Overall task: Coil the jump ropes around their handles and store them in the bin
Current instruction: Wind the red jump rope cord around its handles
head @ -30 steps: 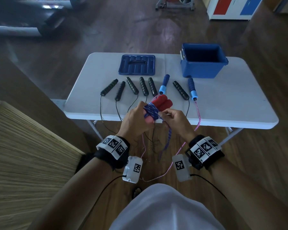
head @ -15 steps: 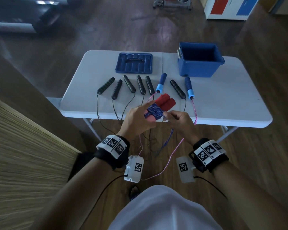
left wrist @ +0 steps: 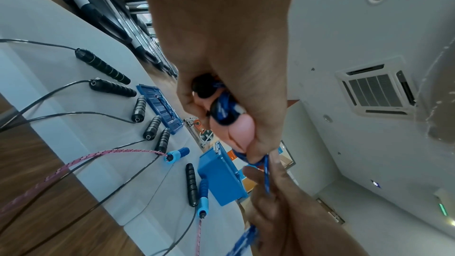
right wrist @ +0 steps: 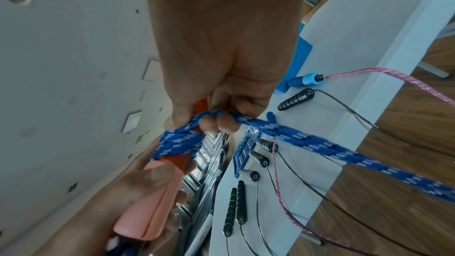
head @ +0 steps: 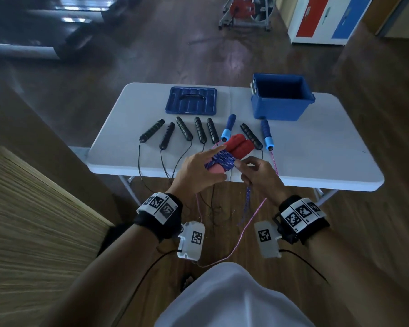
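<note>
Red paired handles wrapped in blue braided rope, held above the near edge of the white table.

Left hand grips the handles by their pink ends, index finger laid along the coil; right hand pinches the loose rope just beside the coil, the rest hanging below the table edge. Farther in on the table lie six black handles and two blue handles with a pink rope, then a blue lid and the open blue bin at the table's far side.
</note>
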